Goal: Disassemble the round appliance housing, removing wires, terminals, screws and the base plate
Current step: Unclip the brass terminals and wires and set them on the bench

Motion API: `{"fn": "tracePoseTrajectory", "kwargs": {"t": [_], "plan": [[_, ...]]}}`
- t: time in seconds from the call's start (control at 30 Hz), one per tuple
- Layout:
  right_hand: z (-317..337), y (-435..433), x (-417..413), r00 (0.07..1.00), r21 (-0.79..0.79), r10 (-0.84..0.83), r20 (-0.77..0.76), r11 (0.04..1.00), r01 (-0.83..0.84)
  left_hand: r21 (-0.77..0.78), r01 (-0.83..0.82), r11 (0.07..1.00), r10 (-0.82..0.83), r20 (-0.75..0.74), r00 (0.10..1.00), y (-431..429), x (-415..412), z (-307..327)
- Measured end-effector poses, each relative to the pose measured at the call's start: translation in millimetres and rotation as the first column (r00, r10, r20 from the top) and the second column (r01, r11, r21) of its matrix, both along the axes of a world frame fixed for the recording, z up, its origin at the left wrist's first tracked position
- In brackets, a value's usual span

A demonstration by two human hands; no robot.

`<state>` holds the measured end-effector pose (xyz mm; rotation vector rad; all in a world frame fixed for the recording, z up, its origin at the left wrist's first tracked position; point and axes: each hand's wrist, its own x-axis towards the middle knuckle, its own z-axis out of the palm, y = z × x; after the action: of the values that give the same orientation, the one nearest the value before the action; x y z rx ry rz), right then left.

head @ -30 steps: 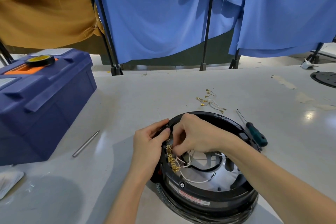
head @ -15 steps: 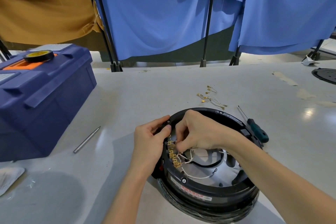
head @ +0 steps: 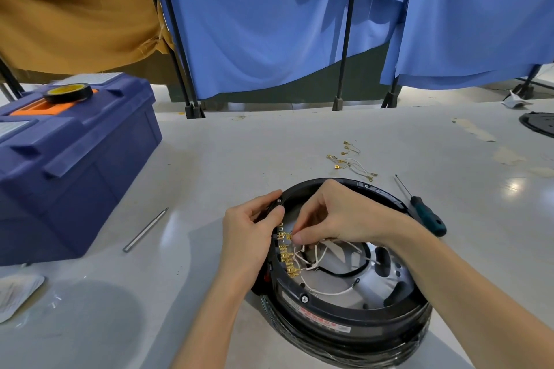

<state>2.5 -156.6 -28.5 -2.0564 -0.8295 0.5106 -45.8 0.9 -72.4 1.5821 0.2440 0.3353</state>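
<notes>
The round black housing lies open side up on the table in front of me, with a silver base plate inside. A row of brass terminals with white wires runs along its inner left wall. My left hand grips the housing's left rim. My right hand reaches in from the right, fingertips pinched on the upper brass terminal in the row. Loose wires with terminals lie on the table beyond the housing.
A green-handled screwdriver lies right of the housing. A metal rod lies to the left. A blue toolbox with a tape roll stands at the left. A black disc sits at the far right edge. A packet lies lower left.
My right fingertips have shifted slightly along the terminal row, still pinching at it. My left hand stays on the rim. The view has moved a little closer.
</notes>
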Motion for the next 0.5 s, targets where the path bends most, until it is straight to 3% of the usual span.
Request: {"fn": "tracePoseTrajectory", "kwargs": {"t": [0.23, 0.37, 0.5], "plan": [[10, -2, -11, 0.987, 0.01, -0.044, 0.152, 0.999, 0.042, 0.116, 0.025, 0.993, -0.026, 0.004, 1.0, 1, -7, 3], [5, 4, -28, 0.963, -0.16, -0.014, 0.267, 0.985, 0.059, 0.196, 0.027, 0.98, -0.026, -0.008, 1.0, 0, -14, 3], [0, 14, -35, 0.936, -0.233, -0.018, 0.352, 0.967, 0.106, 0.23, 0.005, 0.973, -0.003, -0.012, 1.0, -2, -14, 1]]}}
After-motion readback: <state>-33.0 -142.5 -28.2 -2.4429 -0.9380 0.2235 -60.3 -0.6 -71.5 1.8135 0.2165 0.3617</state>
